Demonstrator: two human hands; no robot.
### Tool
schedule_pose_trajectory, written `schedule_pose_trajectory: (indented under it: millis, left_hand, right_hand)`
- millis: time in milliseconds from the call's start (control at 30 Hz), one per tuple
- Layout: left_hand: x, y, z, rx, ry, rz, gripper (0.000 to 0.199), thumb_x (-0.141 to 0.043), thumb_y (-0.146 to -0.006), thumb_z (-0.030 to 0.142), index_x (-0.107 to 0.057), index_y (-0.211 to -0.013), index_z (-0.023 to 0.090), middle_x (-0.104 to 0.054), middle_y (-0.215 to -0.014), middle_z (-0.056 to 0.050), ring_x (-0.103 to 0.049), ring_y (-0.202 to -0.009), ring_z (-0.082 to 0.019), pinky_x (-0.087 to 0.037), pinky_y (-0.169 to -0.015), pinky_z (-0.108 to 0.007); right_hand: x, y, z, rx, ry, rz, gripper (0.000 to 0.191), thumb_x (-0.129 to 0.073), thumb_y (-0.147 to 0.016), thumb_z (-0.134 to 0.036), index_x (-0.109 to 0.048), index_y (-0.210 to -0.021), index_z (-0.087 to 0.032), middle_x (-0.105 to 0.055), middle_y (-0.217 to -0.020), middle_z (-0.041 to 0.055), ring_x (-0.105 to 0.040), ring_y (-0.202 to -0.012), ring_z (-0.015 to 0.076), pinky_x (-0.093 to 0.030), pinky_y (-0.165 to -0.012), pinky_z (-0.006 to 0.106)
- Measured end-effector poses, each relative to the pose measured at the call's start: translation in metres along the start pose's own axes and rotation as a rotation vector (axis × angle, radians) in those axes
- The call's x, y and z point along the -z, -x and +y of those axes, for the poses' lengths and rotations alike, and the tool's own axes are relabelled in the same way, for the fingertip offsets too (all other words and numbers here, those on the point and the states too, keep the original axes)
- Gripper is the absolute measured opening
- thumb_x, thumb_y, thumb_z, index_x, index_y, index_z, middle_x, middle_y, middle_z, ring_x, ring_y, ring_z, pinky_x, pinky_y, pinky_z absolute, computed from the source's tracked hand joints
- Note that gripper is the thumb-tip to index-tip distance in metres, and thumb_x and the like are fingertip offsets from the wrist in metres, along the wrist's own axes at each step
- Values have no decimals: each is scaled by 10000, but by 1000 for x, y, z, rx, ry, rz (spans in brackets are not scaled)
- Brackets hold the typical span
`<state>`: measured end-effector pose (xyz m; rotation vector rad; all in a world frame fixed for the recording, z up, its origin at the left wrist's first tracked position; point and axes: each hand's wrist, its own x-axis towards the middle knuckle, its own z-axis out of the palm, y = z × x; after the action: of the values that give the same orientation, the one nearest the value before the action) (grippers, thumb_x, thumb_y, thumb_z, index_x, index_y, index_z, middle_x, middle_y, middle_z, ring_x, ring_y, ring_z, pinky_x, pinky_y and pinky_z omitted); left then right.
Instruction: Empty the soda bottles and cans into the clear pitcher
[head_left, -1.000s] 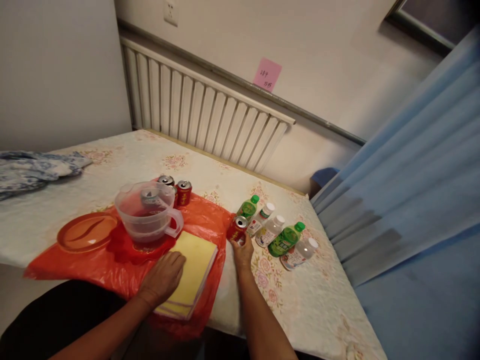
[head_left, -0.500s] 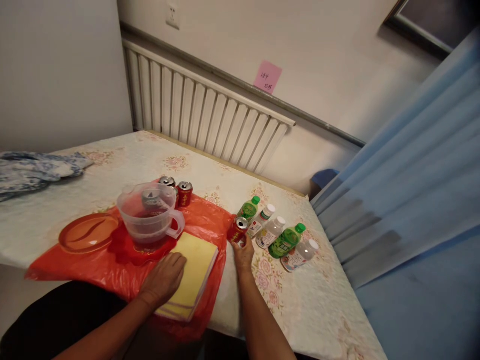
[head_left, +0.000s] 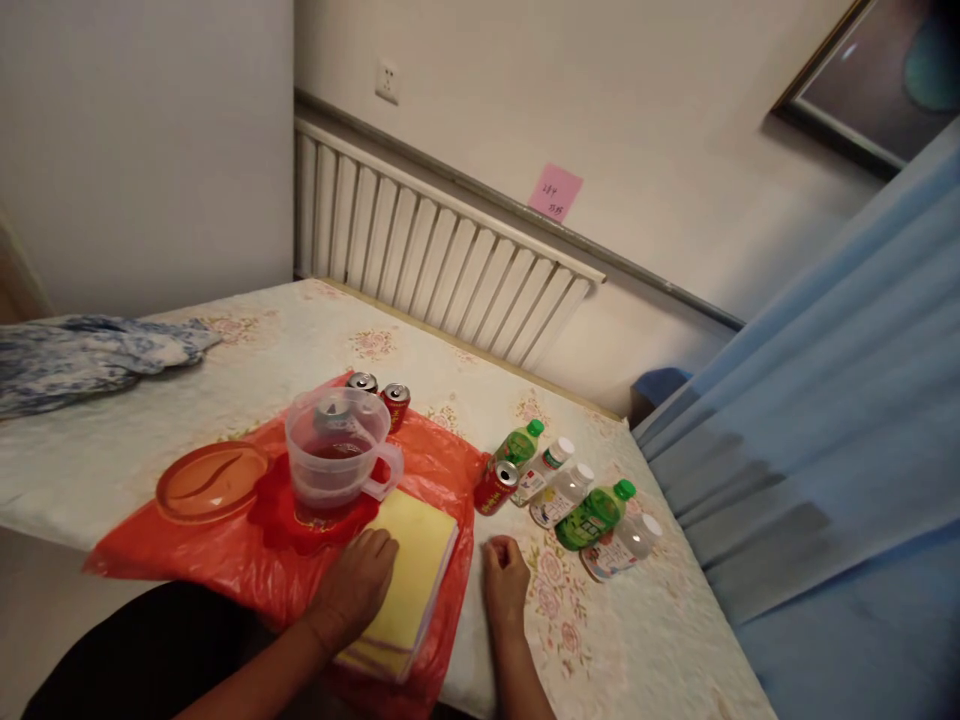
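Observation:
My left hand (head_left: 360, 580) rests with curled fingers on the left edge of a stack of yellow sheets (head_left: 412, 570). Nothing shows in its grip. On the tablecloth, my right hand (head_left: 506, 575) is closed loosely and holds nothing visible. Just beyond it stands a red drink can (head_left: 496, 488), apart from the fingers. A clear plastic measuring jug (head_left: 330, 480) with dark reddish liquid sits on a red scalloped dish (head_left: 274, 505), left of the yellow stack. Beside the dish lies an orange oval plate or lid (head_left: 202, 482).
Red plastic sheeting (head_left: 442, 455) lies under these things. Behind the jug stand several cans (head_left: 395, 402). A row of bottles, including a green-capped one (head_left: 596, 515), stands at the right. Crumpled blue-and-white cloth (head_left: 97, 360) lies at far left; a blue curtain (head_left: 847, 420) hangs at right.
My right hand has let go of the red can and drawn back toward me. The can stays by the bottles. My left hand remains on the yellow stack while the view has shifted.

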<state>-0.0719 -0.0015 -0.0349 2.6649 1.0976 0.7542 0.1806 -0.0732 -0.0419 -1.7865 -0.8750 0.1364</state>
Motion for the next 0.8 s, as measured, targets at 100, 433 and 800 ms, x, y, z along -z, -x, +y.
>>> schedule_pose_trajectory:
  millis: [100, 433, 800]
  left_hand:
    - [-2, -9, 8, 4, 34, -42, 267, -392, -911, 31, -600, -870, 193, -634, -904, -79, -560, -858, -247, -464, -817, -400]
    - [3, -52, 7, -124, 295, -176, 262, -371, -944, 85, -609, -939, 194, -693, -900, -72, -648, -822, -214, -475, -737, -324]
    - [6, -53, -9, 39, 729, -77, 212, -431, -853, 86, -581, -932, 212, -687, -929, -54, -626, -869, -199, -477, -802, -318]
  right_hand:
    - [3, 7, -6, 11, 33, -36, 233, -574, -794, -426, -659, -694, -233, -670, -635, 18, -622, -627, 224, -492, -636, 314]
    - [-8, 8, -39, 100, -28, -54, 314, -451, -927, -451, -668, -828, -247, -609, -608, 10, -560, -517, 204, -458, -518, 308]
    - [-136, -113, -166, 557, 39, -438, 498, -683, -793, -256, -632, -1285, -197, -716, -1177, 112, -681, -979, 228, -567, -832, 353]
